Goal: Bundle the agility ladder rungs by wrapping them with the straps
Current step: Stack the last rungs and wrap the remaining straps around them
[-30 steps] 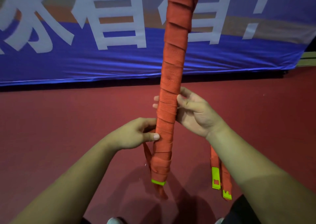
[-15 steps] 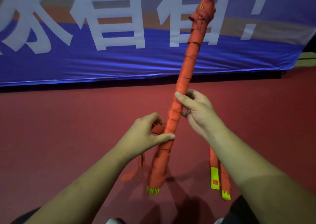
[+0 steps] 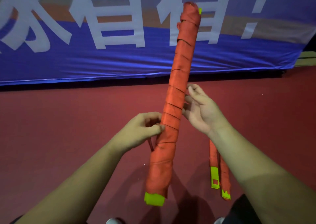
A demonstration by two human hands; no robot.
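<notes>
A long bundle of agility ladder rungs (image 3: 177, 94), wound all over in orange strap, stands nearly upright in front of me, with yellow-green rung ends showing at its bottom and top. My left hand (image 3: 145, 128) grips the bundle's left side at mid-height, thumb pressed on the wrap, and a loose strap end (image 3: 151, 144) hangs just below it. My right hand (image 3: 200, 109) is beside the bundle's right edge with its fingers spread; the fingertips touch or nearly touch the wrap.
Two more wrapped bundles (image 3: 219, 172) with yellow-green ends lie on the red floor (image 3: 68, 129) under my right forearm. A blue banner (image 3: 102, 61) with white characters runs along the back. Shoe tips show at the bottom edge.
The bundle has swung closer and more upright. My right hand has released its grip and opened beside the bundle. My left hand keeps hold at mid-height.
</notes>
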